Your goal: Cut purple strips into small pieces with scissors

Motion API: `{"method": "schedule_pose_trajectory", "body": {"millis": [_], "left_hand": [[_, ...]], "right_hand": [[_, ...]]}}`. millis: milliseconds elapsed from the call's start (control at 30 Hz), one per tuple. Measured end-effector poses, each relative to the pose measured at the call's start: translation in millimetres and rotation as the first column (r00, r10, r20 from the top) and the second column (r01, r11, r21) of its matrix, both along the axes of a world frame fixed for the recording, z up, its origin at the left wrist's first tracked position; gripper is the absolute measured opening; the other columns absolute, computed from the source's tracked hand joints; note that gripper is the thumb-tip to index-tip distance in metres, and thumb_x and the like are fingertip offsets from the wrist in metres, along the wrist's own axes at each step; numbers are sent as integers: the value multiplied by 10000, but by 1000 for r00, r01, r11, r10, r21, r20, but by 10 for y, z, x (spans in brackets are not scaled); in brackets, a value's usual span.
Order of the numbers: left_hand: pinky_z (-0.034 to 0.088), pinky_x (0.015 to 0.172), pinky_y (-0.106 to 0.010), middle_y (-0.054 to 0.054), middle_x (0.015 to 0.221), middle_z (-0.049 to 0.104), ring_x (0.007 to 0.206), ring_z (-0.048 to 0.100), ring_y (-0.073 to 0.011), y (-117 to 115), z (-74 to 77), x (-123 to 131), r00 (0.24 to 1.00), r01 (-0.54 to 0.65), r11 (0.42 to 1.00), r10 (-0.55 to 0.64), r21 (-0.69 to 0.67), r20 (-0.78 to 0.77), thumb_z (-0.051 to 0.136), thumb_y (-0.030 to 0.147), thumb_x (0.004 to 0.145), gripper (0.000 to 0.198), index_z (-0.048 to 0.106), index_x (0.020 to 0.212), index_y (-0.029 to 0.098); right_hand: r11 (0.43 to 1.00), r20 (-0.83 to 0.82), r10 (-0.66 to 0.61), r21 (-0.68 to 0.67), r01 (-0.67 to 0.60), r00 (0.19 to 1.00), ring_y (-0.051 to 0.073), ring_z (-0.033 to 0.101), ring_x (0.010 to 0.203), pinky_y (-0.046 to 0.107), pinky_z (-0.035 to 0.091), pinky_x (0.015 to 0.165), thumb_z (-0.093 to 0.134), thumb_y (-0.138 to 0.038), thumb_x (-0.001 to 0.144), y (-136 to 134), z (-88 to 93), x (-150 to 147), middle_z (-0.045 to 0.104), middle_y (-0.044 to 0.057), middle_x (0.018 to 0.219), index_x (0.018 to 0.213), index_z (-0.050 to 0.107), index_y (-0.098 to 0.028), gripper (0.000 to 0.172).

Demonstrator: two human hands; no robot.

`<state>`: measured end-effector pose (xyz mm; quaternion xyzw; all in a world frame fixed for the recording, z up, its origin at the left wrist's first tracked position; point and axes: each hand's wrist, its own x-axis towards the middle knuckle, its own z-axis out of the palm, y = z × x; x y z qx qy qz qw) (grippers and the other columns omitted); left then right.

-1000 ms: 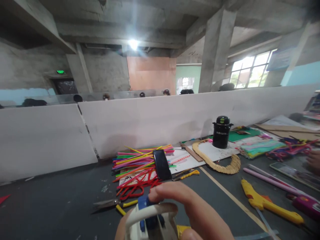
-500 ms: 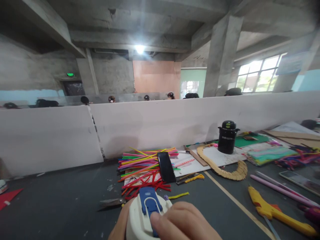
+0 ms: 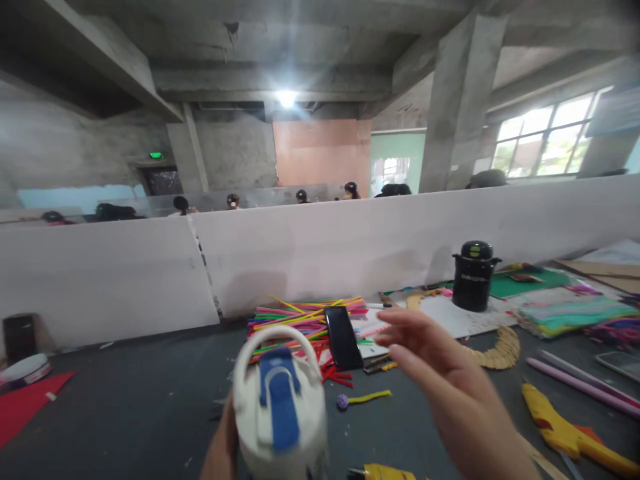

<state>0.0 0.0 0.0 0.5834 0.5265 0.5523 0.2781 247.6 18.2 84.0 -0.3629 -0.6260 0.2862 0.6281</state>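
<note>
A white bottle with a blue flip lid and a raised white carry loop stands at the front centre. My left hand is wrapped around its left side; most of the fingers are hidden behind it. To the right of the bottle, my right hand hovers over the desk with its fingers apart and nothing in them. Beyond the bottle lie a bundle of coloured pipe cleaners and a black phone. Between the hands is a small purple ball on a yellow-green stem.
A black flask stands by the white partition. On the right lie a yellow glue gun, a pink stick and a curved tan braid. Red sheet and a round white container are at left. Several people's heads show beyond the partition.
My right hand has come off the bottle's lid and moved right, its fingers opening. The bottle's carry loop now stands up. The view has turned slightly left.
</note>
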Motion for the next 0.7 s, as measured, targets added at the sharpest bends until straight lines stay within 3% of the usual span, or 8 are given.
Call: {"method": "schedule_pose_trajectory", "body": {"millis": [33,100,167,233,333,433,567,700], "left_hand": [[493,805,-405,-99,1083,634,999,572,-340,83,79,-58,998,-59,998,59,28,-1,730,484,528,721,478,1146,211],[506,756,-367,-79,1059,631,954,595,-299,321,256,-214,978,-195,978,200,72,-64,700,452,581,628,478,1119,217],[463,833,-371,-80,1086,600,1011,563,-286,632,394,-412,911,-362,919,384,156,-148,724,428,549,631,474,1087,211],[443,855,-406,-86,1109,581,1031,544,-294,965,445,-614,860,-462,873,484,154,-164,753,395,513,703,446,1117,205],[428,860,-441,-98,1118,564,1047,524,-296,1397,364,-857,768,-598,792,609,120,-197,749,346,571,686,436,1160,182],[431,842,-486,-109,1167,535,1018,538,-268,1691,207,-1001,690,-688,723,679,65,-250,592,312,790,429,471,1173,161],[425,858,-497,-105,1211,515,1050,522,-267,1892,56,-1089,638,-727,686,689,27,-343,543,306,834,390,476,1194,171],[380,904,-533,-128,1278,461,1135,459,-304,1941,35,-1101,606,-742,670,675,7,-421,561,340,813,489,415,1247,168]], "right_hand": [[998,-23,-50,27,51,998,127,560,852,189,474,725,530,-263,839,-1,14,58,581,9,941,1047,550,-273,210],[990,-40,-129,56,131,991,118,552,815,170,470,690,536,-275,836,-20,49,146,577,3,938,1004,568,-272,171],[988,10,-149,50,148,989,116,552,776,170,467,658,535,-284,833,-42,71,181,576,-2,911,969,570,-268,141],[992,119,-129,32,126,984,122,555,761,186,467,655,522,-285,835,-57,53,171,574,-4,877,965,560,-265,138],[993,288,-116,35,110,951,133,560,791,214,465,693,501,-262,836,-65,-69,126,569,1,905,976,539,-259,146],[996,398,-90,29,85,913,136,563,817,222,463,705,468,-230,847,-54,-259,115,565,10,942,956,532,-249,128],[995,437,-57,-51,88,898,136,568,818,231,464,709,444,-220,850,-3,-478,167,569,21,951,937,538,-231,129],[985,453,-65,-115,131,889,142,568,799,249,459,712,439,-231,840,75,-600,214,575,36,943,918,542,-205,132]]}}
